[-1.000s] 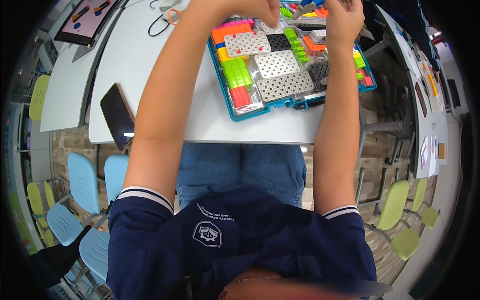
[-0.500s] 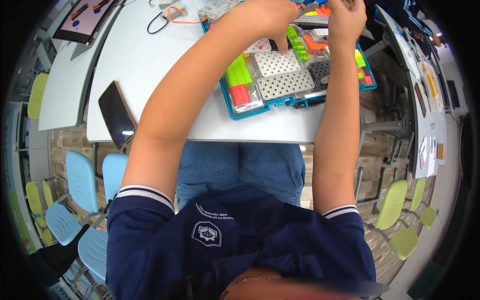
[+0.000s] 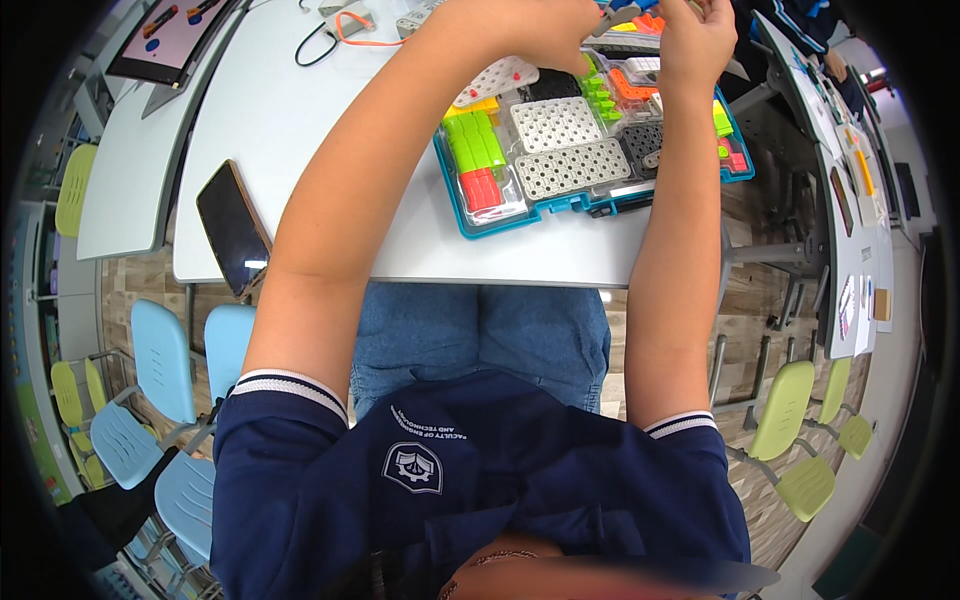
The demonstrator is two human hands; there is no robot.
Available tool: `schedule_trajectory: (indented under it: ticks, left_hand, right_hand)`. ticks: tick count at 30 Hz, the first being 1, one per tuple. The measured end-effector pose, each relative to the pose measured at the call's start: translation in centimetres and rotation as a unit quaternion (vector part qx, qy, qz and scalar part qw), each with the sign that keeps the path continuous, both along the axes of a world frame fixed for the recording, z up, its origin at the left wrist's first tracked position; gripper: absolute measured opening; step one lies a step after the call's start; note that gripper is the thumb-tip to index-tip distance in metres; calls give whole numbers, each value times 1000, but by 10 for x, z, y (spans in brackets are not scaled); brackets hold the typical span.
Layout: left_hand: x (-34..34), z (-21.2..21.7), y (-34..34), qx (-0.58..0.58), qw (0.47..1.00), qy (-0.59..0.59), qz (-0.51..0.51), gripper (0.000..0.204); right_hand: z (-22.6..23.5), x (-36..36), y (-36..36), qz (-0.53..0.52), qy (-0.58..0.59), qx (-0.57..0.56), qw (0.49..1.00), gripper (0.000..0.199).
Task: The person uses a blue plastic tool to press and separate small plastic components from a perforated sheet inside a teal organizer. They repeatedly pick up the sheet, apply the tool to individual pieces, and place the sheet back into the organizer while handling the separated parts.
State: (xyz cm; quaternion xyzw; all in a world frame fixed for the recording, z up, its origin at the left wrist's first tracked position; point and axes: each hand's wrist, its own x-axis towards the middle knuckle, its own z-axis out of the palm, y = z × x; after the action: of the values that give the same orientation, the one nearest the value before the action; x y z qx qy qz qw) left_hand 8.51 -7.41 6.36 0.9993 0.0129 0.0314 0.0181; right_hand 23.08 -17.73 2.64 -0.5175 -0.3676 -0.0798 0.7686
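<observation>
A glossy black slab of a phone (image 3: pixel 233 226) lies at the white table's (image 3: pixel 300 130) left edge, then my left hand (image 3: pixel 535 30) and right hand (image 3: pixel 692 35) pinch a small blue-grey plastic piece (image 3: pixel 622 10) above the teal-rimmed tray (image 3: pixel 480 222) of perforated plates and bright bricks.

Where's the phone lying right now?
In the head view the dark phone lies on the white table's near left edge, just outside the person's left forearm, well left of the blue parts tray.
</observation>
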Motion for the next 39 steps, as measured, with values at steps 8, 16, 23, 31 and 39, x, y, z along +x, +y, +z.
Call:
schedule_trajectory:
  ticks: [8, 16, 23, 31, 39]
  left_hand:
    - [2, 7, -2, -34, 996, -73, 32, 31]
    - [-54, 2, 50, -152, 970, -64, 181, 28]
    - [-65, -29, 51, -204, 954, -21, 220, 38]
    - [-74, -5, 18, -198, 942, -61, 262, 22]
    - [-77, -3, 22, -203, 945, -54, 251, 23]
  right_hand:
    - [-1, 7, -1, -87, -3, -7, 996, 71]
    - [-3, 8, 0, -38, 16, 0, 999, 76]
    - [0, -4, -1, -13, 24, -12, 1000, 76]
    - [3, -10, -1, -49, 3, -38, 998, 75]
    - [3, -14, 0, -38, -11, -48, 998, 74]
